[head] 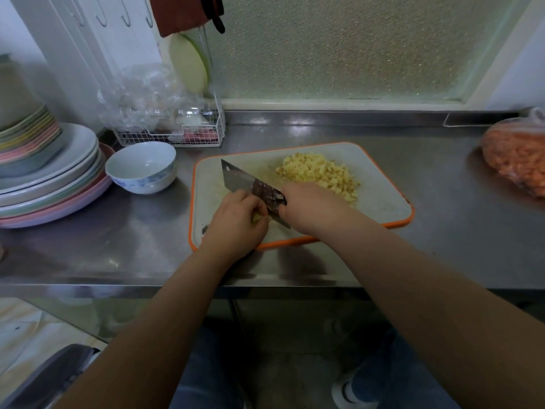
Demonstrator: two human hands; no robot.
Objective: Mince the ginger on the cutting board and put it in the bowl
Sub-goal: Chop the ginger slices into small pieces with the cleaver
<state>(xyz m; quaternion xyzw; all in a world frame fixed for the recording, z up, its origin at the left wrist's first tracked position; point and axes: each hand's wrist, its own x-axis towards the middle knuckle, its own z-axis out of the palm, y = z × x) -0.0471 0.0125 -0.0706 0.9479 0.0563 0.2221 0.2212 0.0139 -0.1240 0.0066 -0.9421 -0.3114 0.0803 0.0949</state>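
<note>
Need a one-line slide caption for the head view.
Right hand works the cleaver beside minced ginger; bowl empty.

Counter [442,178] brushed steel, glossy; cleaver [239,180] metal; bowl [141,166] glazed ceramic.

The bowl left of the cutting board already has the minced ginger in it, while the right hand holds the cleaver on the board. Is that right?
Not quite. The head view shows the bowl empty; the minced ginger is piled on the cutting board. The rest stands: the bowl sits left of the board, and the right hand holds the cleaver on it.
</note>
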